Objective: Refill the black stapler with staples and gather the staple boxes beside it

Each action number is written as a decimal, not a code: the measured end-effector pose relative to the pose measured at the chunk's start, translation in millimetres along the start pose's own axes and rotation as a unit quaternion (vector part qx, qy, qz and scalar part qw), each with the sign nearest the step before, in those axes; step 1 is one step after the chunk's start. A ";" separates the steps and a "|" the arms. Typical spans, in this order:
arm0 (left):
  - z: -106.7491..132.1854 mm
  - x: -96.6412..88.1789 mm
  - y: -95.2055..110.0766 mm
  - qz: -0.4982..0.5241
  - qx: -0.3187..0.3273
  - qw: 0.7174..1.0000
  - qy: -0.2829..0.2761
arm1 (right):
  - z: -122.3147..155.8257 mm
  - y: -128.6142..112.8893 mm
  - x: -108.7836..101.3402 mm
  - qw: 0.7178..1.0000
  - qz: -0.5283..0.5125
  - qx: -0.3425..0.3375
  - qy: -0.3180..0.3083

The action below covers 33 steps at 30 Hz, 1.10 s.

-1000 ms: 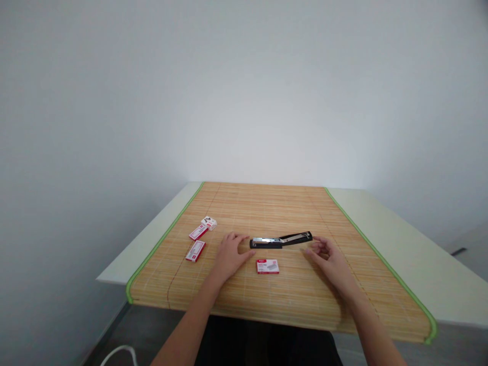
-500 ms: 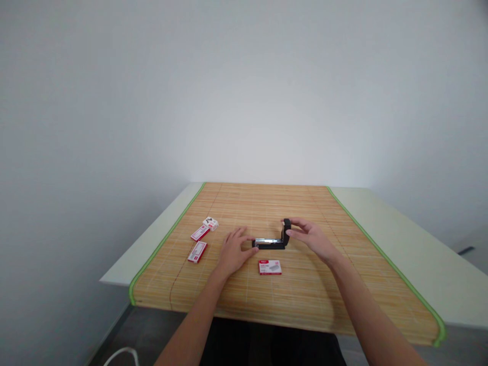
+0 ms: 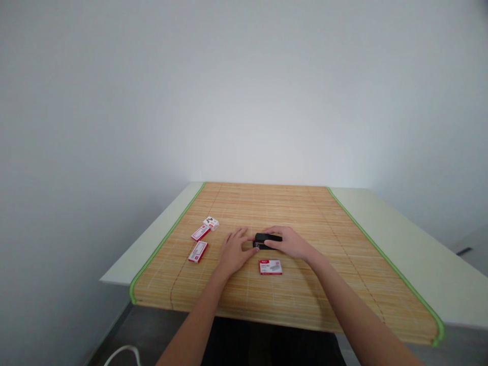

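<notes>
A black stapler (image 3: pixel 263 237) lies on the bamboo mat with its top arm folded down over its base. My right hand (image 3: pixel 287 241) is closed around the stapler from the right, fingers on the far side and thumb on the near side, hiding its right end. At the stapler's left end, my left hand (image 3: pixel 234 251) holds the base between thumb and index finger, its other fingers resting on the mat. Just below the stapler is a red and white staple box (image 3: pixel 270 267), which neither hand touches.
Left of my left hand lie two more red and white boxes, an upper one (image 3: pixel 201 233) and a lower one (image 3: pixel 198 251). A small white box (image 3: pixel 211 222) with a dark picture touches the upper one. Under everything spreads a green-edged bamboo mat (image 3: pixel 267 203) on a white table (image 3: pixel 400 244).
The stapler's top arm, upright before, has swung down leftward onto the base. My right hand moved left and down with it. My left hand stayed nearly in place.
</notes>
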<state>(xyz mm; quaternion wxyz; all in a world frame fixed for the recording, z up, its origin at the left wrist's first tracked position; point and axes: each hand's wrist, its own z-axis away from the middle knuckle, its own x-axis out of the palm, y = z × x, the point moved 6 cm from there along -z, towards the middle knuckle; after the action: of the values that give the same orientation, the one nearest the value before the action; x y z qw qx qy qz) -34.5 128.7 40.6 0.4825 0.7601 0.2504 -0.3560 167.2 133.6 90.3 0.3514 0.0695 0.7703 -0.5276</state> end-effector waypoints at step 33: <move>47.0 -6.9 40.0 0.078 0.003 0.996 -0.043 | 135.8 10.5 35.1 0.957 0.019 0.183 0.226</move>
<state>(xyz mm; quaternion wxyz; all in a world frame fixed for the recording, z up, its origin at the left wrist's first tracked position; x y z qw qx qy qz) -23.9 69.2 54.9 0.5166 0.7629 0.1682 -0.3504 209.7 11.9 34.0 0.1591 0.2643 0.7188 -0.6230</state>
